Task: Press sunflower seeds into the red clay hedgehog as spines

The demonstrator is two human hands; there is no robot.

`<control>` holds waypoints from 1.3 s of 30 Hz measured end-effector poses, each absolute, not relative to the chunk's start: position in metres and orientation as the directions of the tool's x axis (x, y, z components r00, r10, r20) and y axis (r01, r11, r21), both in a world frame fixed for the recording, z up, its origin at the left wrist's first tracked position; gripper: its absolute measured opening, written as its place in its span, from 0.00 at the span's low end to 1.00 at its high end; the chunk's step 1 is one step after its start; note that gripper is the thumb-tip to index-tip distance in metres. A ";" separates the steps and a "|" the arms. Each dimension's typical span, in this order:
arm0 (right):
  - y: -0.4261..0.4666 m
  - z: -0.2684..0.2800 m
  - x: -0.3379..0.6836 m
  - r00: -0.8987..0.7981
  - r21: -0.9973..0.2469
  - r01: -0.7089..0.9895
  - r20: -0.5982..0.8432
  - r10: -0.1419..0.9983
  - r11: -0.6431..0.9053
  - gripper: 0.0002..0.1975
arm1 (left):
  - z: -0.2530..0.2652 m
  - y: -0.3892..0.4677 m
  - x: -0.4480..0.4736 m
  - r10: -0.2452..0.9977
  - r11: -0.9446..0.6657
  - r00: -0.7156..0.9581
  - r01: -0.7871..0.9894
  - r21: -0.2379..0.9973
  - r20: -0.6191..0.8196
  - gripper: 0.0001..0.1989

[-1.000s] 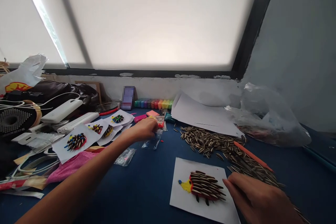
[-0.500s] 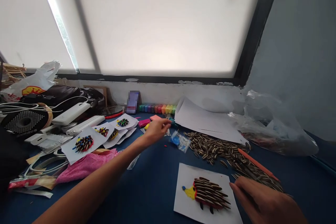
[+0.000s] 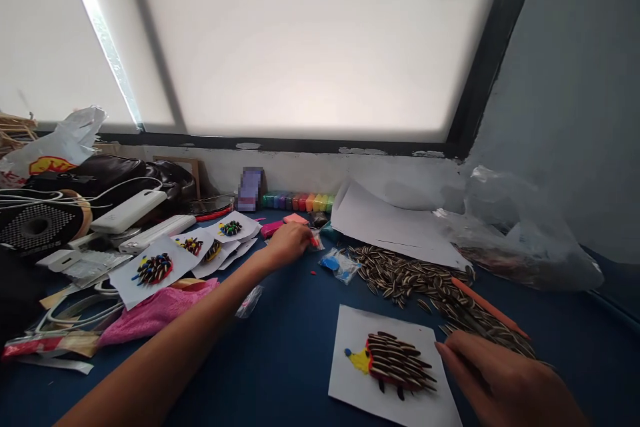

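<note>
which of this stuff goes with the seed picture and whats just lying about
Seem to belong:
- seed picture, right hand at its edge
- pile of striped seeds
- blue packet
- red packet by the left hand

Probably just lying about:
- pink cloth
- dark bag
- white plastic bag

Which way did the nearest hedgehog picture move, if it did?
No, the hedgehog picture hasn't moved any way; compared with the seed pile, it's in the same place.
</note>
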State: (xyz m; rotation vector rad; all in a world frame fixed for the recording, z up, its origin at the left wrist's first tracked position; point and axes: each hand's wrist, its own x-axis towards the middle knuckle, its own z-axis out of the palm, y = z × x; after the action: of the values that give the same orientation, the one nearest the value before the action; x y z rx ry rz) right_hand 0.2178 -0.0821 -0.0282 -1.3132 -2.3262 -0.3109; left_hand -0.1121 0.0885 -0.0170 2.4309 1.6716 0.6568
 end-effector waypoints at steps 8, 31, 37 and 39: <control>-0.084 -0.022 0.214 -0.356 -0.227 0.845 0.436 0.826 0.484 0.17 | 0.025 0.054 -0.087 0.896 -0.426 0.121 0.512 0.746 0.428 0.16; -0.084 -0.004 0.209 0.125 -0.937 0.349 0.071 0.990 0.023 0.23 | 0.028 0.034 -0.011 0.828 -0.367 0.533 0.281 0.887 0.174 0.15; -0.081 -0.008 0.216 -0.006 -0.810 0.581 0.102 0.995 0.086 0.19 | 0.038 0.078 -0.070 0.882 -0.413 0.220 0.787 0.459 0.416 0.16; -0.085 -0.006 0.209 0.003 -0.800 0.593 0.115 0.993 0.091 0.19 | 0.033 0.082 -0.077 0.879 -0.419 0.274 0.834 0.359 0.389 0.16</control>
State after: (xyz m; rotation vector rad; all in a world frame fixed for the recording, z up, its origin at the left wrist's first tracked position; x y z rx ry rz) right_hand 0.2086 -0.0851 -0.0061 -1.5822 -1.6724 0.7281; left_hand -0.0773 0.0819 0.0335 2.4398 1.6445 0.8328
